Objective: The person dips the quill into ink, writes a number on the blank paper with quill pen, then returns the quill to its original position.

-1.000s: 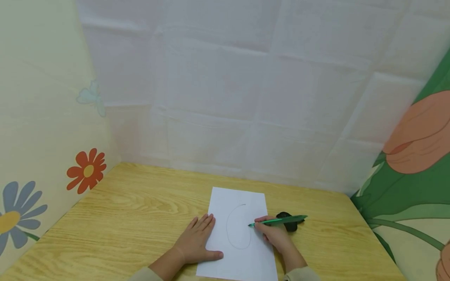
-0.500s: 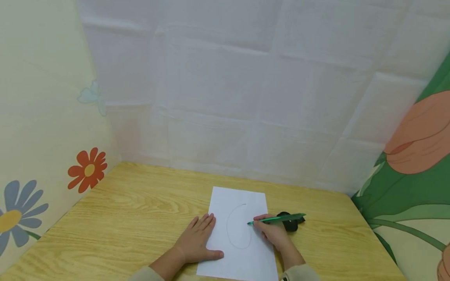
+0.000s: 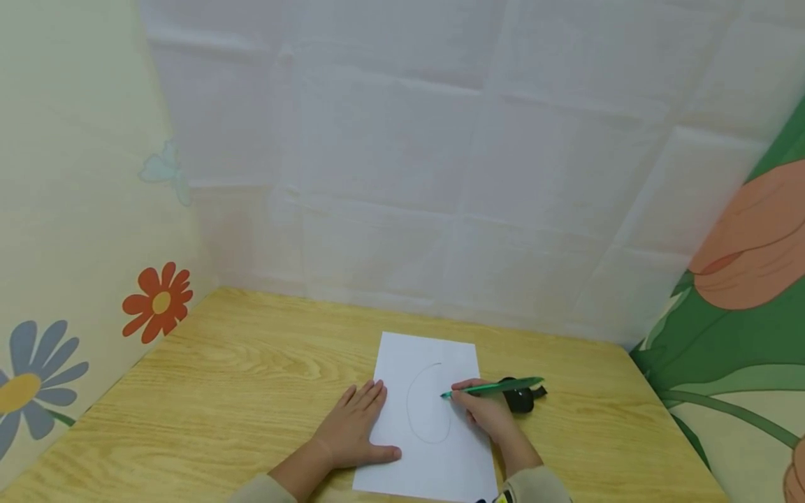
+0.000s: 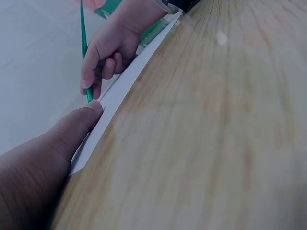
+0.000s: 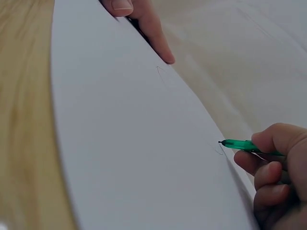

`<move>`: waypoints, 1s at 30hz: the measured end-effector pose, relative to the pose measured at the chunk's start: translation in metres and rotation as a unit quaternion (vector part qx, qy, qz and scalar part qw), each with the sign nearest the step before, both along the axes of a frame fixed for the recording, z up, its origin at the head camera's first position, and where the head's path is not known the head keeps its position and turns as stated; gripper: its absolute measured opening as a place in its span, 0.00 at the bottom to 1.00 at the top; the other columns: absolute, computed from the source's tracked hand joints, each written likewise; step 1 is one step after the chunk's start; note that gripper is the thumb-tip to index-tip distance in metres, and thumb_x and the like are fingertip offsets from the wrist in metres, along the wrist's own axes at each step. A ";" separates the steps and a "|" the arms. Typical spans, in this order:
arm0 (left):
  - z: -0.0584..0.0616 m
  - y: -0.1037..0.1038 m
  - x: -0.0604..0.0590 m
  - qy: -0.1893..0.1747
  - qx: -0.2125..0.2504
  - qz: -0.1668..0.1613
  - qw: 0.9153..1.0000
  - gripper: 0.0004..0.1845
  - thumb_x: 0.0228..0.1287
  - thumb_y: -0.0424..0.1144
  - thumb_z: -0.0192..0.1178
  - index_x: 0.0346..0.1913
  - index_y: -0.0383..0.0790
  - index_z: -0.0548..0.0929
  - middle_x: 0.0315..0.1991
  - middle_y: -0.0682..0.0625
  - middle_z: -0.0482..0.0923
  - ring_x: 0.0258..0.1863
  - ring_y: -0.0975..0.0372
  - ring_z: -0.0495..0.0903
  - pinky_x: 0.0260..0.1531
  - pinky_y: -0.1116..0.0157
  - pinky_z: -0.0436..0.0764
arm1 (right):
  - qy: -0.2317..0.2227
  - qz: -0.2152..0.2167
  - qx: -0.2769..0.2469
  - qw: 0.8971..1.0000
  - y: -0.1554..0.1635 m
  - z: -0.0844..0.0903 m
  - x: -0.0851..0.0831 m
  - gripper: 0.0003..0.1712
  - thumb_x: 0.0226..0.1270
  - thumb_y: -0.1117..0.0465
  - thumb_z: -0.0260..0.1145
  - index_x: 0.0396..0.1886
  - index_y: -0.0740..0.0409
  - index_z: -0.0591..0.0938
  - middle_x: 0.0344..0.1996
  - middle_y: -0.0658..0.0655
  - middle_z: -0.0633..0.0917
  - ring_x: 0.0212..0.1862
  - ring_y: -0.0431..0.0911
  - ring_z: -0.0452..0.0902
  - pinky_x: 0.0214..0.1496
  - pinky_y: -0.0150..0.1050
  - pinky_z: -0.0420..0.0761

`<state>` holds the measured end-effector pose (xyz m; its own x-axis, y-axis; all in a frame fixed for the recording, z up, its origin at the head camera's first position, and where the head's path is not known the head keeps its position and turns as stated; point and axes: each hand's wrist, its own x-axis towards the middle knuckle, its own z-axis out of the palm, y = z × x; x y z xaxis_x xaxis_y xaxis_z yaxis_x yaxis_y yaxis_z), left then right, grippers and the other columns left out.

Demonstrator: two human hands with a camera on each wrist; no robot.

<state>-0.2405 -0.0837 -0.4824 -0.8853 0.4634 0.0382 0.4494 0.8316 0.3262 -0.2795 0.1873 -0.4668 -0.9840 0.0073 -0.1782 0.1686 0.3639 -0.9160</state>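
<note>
Head view, right hand: the right hand [image 3: 487,413] is gripping the green pen [image 3: 497,388], its fingers curled round the barrel, with the tip touching the white paper [image 3: 434,454] at the right side of the oval line [image 3: 410,409].
Head view, pen axis: the pen is lying low, its long axis running nearly parallel to the tabletop's near edge; the tip is pointing toward the left edge, the back end toward the right edge.
Head view, left hand: the left hand [image 3: 352,433] is lying flat, fingers straight, pressing on the paper's left edge.
Head view, place: the paper is sitting near the middle of the near edge of the tabletop [image 3: 239,377]; a small black object [image 3: 520,398] is lying just beside the paper on its right.
Left wrist view: the thumb [image 4: 76,127] is resting on the paper's edge [image 4: 120,96]; the right hand [image 4: 108,50] is holding the pen [image 4: 84,52] steeply in this view, tip down on the sheet.
Right wrist view: the fingers [image 5: 271,177] are pinching the pen [image 5: 242,144], its tip meeting the faint line; the left fingers [image 5: 153,28] are lying on the paper's far edge.
Risk, judged: the sheet could be slipping if the left hand eases off, skewing the line; so low a pen may be skipping or scratching.
</note>
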 end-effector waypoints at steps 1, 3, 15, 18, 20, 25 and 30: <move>0.000 0.000 0.000 0.001 -0.001 0.000 1.000 0.62 0.50 0.79 0.53 0.75 0.32 0.57 0.77 0.41 0.53 0.78 0.50 0.51 0.76 0.46 0.48 | -0.001 0.000 -0.002 1.000 0.000 0.000 -0.001 0.15 0.59 0.58 0.70 0.44 0.59 0.85 0.14 0.46 0.73 0.17 0.38 0.65 0.20 0.29 0.65; 0.001 0.001 0.001 0.002 -0.002 0.000 1.000 0.62 0.50 0.79 0.54 0.75 0.32 0.58 0.77 0.41 0.53 0.78 0.49 0.51 0.76 0.46 0.48 | -0.002 -0.001 -0.002 1.000 -0.001 0.000 -0.001 0.14 0.59 0.58 0.70 0.44 0.59 0.85 0.14 0.46 0.73 0.17 0.38 0.65 0.21 0.29 0.65; 0.000 0.001 0.000 -0.001 -0.007 0.000 1.000 0.61 0.50 0.79 0.53 0.75 0.33 0.57 0.77 0.41 0.53 0.78 0.50 0.51 0.76 0.46 0.49 | 0.006 0.007 -0.001 1.000 -0.004 -0.002 -0.006 0.15 0.59 0.58 0.70 0.45 0.60 0.85 0.15 0.46 0.74 0.17 0.38 0.64 0.20 0.28 0.65; 0.000 0.001 0.000 0.000 -0.008 0.000 1.000 0.62 0.50 0.79 0.53 0.75 0.33 0.58 0.77 0.41 0.53 0.78 0.50 0.51 0.76 0.46 0.49 | 0.001 0.012 0.003 1.000 -0.004 -0.002 -0.007 0.15 0.60 0.57 0.70 0.45 0.59 0.85 0.17 0.46 0.75 0.18 0.38 0.64 0.21 0.28 0.65; 0.000 0.001 0.000 0.000 -0.007 0.001 1.000 0.62 0.50 0.79 0.53 0.75 0.33 0.58 0.77 0.41 0.53 0.78 0.50 0.51 0.76 0.46 0.49 | 0.003 0.014 0.004 1.000 -0.004 -0.003 -0.007 0.15 0.61 0.57 0.70 0.45 0.59 0.85 0.17 0.46 0.75 0.18 0.38 0.64 0.21 0.28 0.65; 0.000 0.001 0.000 0.001 -0.007 0.002 1.000 0.62 0.50 0.79 0.53 0.75 0.33 0.58 0.77 0.41 0.54 0.78 0.50 0.51 0.76 0.46 0.49 | 0.005 0.016 0.008 1.000 -0.005 -0.003 -0.009 0.15 0.61 0.57 0.69 0.45 0.59 0.85 0.17 0.46 0.75 0.17 0.38 0.64 0.21 0.28 0.65; 0.000 0.001 0.000 0.003 -0.007 0.002 1.000 0.61 0.51 0.79 0.53 0.75 0.32 0.58 0.77 0.41 0.54 0.78 0.50 0.52 0.76 0.46 0.50 | -0.001 0.014 0.009 1.000 -0.004 -0.004 -0.011 0.14 0.61 0.57 0.69 0.45 0.58 0.85 0.16 0.45 0.75 0.17 0.38 0.64 0.21 0.28 0.65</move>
